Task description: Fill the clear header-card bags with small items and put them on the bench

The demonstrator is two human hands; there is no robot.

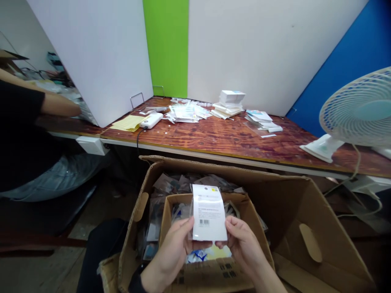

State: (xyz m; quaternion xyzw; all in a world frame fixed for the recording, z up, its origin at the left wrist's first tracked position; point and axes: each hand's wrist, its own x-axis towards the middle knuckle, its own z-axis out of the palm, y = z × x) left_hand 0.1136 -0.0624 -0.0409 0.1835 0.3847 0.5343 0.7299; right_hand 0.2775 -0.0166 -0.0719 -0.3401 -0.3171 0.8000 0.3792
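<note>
A white printed card in a clear plastic sleeve (209,213) is held upright between my two hands, its barcode side facing me. My left hand (175,248) grips its left edge, thumb in front and fingers behind. On the right edge, my right hand (241,236) pinches it between thumb and fingers. Below the hands sits a small cardboard box (255,219) with blue-and-white and yellow pieces inside. It stands within a large open carton (324,219), where clear-sleeved packets (152,221) lie around it.
Along the brown wooden table (214,138) lie a pile of cards (187,112), a card stack (231,99), yellow paper (130,123) and a white corded device (152,120). A white fan (363,110) stands at right. Another person's arm (61,105) is at left, beyond a white partition.
</note>
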